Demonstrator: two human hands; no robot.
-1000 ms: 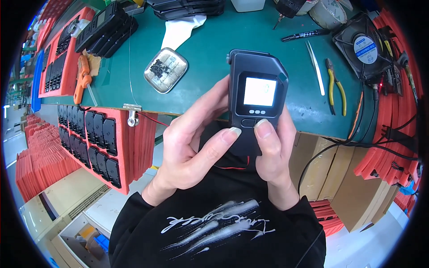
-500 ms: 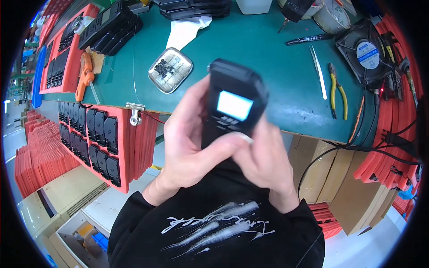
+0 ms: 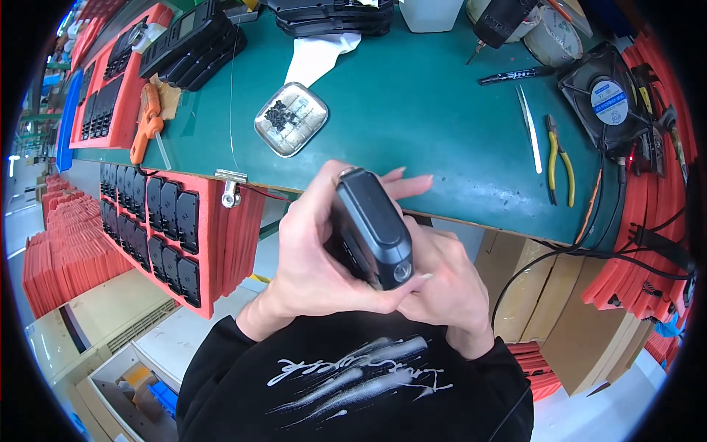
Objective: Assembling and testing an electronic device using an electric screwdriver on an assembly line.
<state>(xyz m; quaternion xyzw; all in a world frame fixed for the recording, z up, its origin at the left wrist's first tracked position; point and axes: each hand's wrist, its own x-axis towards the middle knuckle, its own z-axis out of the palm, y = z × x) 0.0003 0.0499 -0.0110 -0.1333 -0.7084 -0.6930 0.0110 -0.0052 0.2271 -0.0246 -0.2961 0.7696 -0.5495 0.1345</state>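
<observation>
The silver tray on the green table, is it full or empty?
Neither, just partly filled: small black pieces lie bunched in the silver tray, with bare shiny bottom showing beside them.

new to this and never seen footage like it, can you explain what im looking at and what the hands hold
No robot here: these are bare human hands. All the pictures come from one wide fisheye camera worn on the head, looking down, so straight edges bend near the rim. The left hand grips a black handheld device, its screen out of sight. The right hand is against its near end; how firmly it grips is hidden. On the green table are a shallow silvery dish of small dark pieces, tweezers, yellow-handled pliers, a black marker and a fan.
</observation>
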